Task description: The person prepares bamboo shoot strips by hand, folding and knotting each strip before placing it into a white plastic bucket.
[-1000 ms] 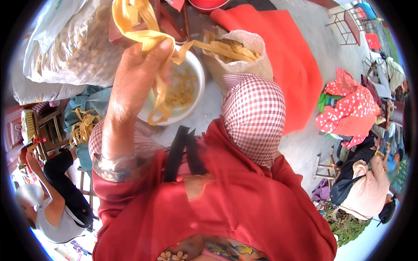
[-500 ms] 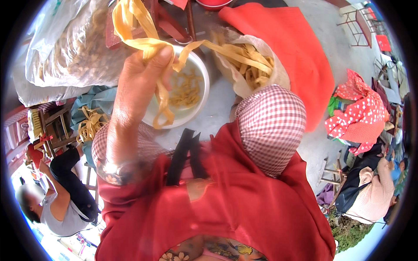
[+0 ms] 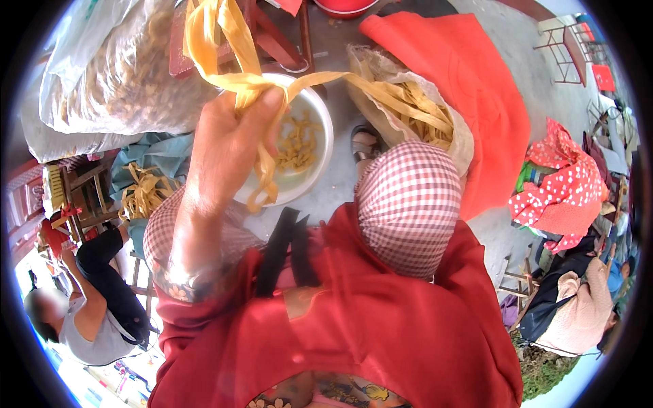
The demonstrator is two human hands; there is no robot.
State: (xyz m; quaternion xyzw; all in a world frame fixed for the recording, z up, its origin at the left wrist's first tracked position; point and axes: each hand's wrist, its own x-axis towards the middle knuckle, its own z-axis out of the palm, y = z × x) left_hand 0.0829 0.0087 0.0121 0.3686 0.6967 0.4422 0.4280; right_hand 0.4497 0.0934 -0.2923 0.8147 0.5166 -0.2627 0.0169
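Observation:
My left hand (image 3: 235, 139) is raised over a white basin (image 3: 328, 136), thumb and fingers pinched on a long, flat yellow strip (image 3: 238, 83). Part of the strip loops up past the top of the picture, and a short end dangles below my fingers. To the right it stretches, slightly slack, into a pale open sack (image 3: 464, 139) stuffed with more yellow strips (image 3: 408, 102). Inside the basin lie several small, knotted-looking yellow pieces (image 3: 299, 143). My right hand does not show.
A large clear plastic bag (image 3: 122, 88) of brownish pieces stands at the left, near a bundle of yellow strips (image 3: 146, 190). Red cloth (image 3: 469, 81) lies beside the sack. A seated person (image 3: 95, 306) is at far left; a red dotted cloth (image 3: 561, 183) is at right.
My view has shifted slightly, so the basin and sack sit a little differently. My left hand keeps its pinch; the strip toward the sack now runs straighter.

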